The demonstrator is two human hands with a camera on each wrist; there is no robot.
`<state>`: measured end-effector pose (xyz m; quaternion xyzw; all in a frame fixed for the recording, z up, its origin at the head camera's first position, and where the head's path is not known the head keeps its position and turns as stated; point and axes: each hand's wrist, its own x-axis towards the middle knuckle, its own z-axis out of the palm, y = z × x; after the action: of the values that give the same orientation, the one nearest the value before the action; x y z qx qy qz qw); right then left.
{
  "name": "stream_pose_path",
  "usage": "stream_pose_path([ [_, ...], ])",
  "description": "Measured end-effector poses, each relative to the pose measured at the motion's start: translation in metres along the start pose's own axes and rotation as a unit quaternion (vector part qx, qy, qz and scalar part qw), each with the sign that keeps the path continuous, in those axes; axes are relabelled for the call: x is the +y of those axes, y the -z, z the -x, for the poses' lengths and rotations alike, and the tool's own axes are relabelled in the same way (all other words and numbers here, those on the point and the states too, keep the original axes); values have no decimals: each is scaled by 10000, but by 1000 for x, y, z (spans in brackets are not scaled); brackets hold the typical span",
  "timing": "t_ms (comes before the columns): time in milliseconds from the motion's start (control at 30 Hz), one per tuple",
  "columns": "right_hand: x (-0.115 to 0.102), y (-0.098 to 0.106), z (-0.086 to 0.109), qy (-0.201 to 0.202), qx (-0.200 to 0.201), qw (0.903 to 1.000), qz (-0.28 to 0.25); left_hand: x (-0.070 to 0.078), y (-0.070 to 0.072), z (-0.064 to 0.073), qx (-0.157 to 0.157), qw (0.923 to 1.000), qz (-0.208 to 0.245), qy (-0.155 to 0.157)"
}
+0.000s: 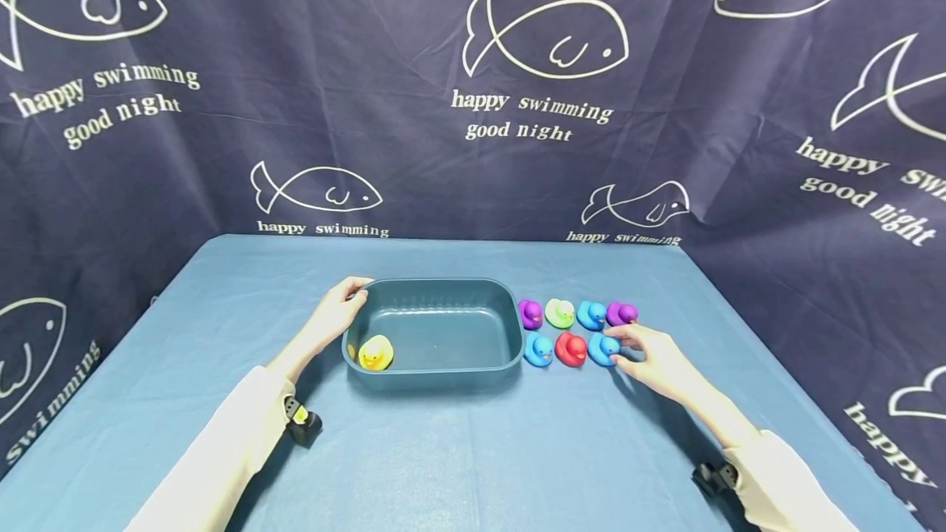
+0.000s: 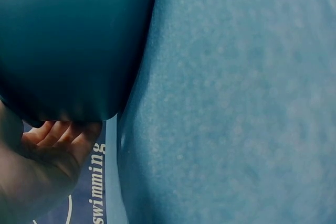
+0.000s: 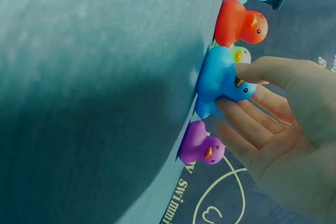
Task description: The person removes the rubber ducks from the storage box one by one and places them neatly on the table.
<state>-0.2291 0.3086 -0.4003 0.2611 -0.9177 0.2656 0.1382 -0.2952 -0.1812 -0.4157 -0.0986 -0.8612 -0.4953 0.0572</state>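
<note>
At the left end of a dark teal rectangular tub [image 1: 436, 371], my left hand [image 1: 337, 310] holds the rim. The left wrist view shows its fingers [image 2: 67, 136] against the tub's end wall. A yellow rubber duck [image 1: 375, 354] sits inside, in the near left corner. My right hand [image 1: 660, 360] pinches a blue rubber duck [image 1: 602, 349], the rightmost of the near row. In the right wrist view the thumb lies at this blue duck's head [image 3: 214, 72], with the fingers on its other side. Beside it in that row are a red duck [image 1: 571, 349] and another blue duck [image 1: 538, 349].
Behind that row stand a purple duck [image 1: 530, 314], a light green duck [image 1: 559, 314], a third blue duck [image 1: 591, 315] and a second purple duck [image 1: 622, 314]. Both rows are just right of the tub. A blue cloth [image 1: 443, 466] covers the table; a dark fish-print curtain [image 1: 414, 130] hangs behind.
</note>
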Motion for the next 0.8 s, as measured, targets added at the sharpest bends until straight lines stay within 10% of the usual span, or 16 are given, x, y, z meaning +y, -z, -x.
stream_pose_path([
  [800, -2, 4, -4, 142, 96, 9994, 296, -2, -1, 1, 59, 9999, -20, -139],
])
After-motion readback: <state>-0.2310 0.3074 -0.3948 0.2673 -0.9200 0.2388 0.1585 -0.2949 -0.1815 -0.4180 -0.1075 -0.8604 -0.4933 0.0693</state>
